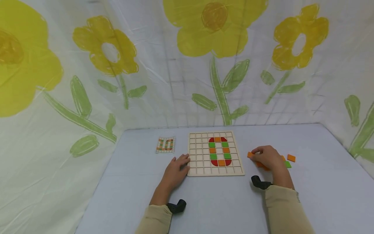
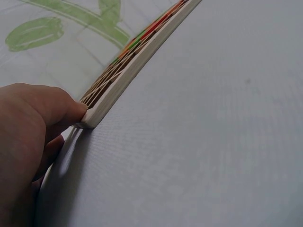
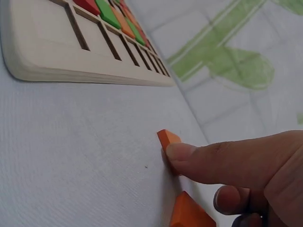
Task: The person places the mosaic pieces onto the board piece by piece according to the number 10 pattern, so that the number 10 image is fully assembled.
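A wooden grid board [image 1: 199,147] lies on the table, with red, green and orange tiles forming an upright oval ring in its right half. My left hand [image 1: 174,171] rests at the board's left edge. In the left wrist view, its thumb [image 2: 75,111] touches the board's corner, while its other fingers are partly hidden. To the right of the board, my right hand [image 1: 267,156] pinches an orange tile [image 3: 166,138] at the table surface; the thumb [image 3: 182,152] covers part of it. Another orange tile [image 3: 189,213] lies close to that hand.
A small pattern card [image 1: 165,145] lies left of the board. Loose orange and green tiles are gathered beneath and beside the right hand, including a green one [image 1: 288,164] and a separate orange one [image 1: 291,158]. A flower-printed curtain [image 1: 152,81] hangs behind the white table [image 1: 219,201].
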Demonstrator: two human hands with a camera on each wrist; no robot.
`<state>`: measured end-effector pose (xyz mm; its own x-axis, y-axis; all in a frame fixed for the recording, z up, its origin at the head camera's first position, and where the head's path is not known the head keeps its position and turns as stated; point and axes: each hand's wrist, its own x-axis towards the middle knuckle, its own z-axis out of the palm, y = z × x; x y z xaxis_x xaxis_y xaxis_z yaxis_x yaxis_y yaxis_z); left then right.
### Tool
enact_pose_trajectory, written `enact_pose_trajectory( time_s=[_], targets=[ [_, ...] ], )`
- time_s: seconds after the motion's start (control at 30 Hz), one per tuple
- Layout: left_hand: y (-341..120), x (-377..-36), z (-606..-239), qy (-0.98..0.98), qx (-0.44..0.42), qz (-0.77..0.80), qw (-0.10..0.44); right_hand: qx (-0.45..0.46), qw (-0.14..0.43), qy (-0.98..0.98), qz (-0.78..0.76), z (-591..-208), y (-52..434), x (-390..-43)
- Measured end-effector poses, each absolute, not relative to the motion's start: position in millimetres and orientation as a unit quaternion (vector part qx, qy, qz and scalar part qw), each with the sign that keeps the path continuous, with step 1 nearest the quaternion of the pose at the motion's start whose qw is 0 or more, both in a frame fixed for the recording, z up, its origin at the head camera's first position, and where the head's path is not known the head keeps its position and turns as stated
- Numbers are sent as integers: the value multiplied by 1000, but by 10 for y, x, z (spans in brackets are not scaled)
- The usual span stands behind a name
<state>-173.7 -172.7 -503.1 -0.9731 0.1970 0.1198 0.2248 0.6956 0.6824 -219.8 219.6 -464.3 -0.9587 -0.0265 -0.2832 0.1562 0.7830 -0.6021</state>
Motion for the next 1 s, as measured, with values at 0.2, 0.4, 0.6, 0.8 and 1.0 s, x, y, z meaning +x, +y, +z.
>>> enact_pose_trajectory(
  time_s=[0.2,0.4,0.6,0.8,1.0],
  targets=[
    [-1739,-1749,-5017,-918,-116,-378,13,36,144,941,-304,-4650,2141,-2232],
    [-1747,-1758,-5045,-917,-113,-382,13,34,133,950,-281,-4687,2118,-2261],
    [-1762,-1753,-5069,-916,-118,-384,16,45,115,940,-318,-4666,1891,-2315],
    [-1778,-1736,-5064,-914,-117,-389,13,-32,84,938,-334,-4514,1340,-2484],
    [-1773,-1740,-5037,-912,-118,-392,7,-142,83,946,-279,-4403,757,-2786]
  ],
)
